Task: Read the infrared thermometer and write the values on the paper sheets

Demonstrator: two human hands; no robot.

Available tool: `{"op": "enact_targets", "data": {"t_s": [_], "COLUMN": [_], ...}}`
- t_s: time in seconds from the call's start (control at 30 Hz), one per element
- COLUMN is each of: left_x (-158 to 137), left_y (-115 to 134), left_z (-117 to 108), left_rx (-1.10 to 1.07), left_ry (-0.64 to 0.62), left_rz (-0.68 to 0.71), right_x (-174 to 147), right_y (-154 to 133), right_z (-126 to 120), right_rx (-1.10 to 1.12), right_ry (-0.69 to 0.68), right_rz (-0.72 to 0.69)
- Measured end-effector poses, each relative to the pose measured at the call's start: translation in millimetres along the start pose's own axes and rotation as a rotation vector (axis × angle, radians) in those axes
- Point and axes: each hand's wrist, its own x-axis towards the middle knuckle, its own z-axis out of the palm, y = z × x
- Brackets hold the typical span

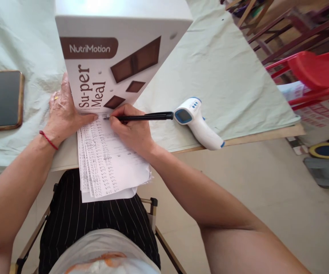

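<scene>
My right hand [133, 127] is closed around a black pen [150, 116], its tip at the top of a stack of paper sheets [115, 167]. Columns of handwriting cover the sheets, whose lower ends hang over the table edge. My left hand [66, 106] lies with fingers apart, the thumb on the paper's top and the other fingers beside a white box [130, 30]. The box reads "NutriMotion Su-per Meal" and stands against the sheets' upper end. Just right of the pen lies a white and blue infrared thermometer [197, 121].
A phone [3, 99] in a brown case lies at the left on the pale green tablecloth [224, 76]. To the right stand a red plastic chair [321, 72] and a roll of yellow tape [328, 150]. My legs are below the table edge, on a folding chair [153, 207].
</scene>
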Motion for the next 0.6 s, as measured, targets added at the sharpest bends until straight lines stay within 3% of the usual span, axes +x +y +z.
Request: {"op": "enact_targets", "data": {"t_s": [0.6], "left_x": [7], "left_y": [-19], "left_z": [9], "left_rx": [-0.038], "left_ry": [0.006], "left_rz": [0.043], "right_x": [-1], "right_y": [7], "right_z": [0], "right_rx": [0.026], "right_ry": [0.072], "right_rz": [-0.071]}}
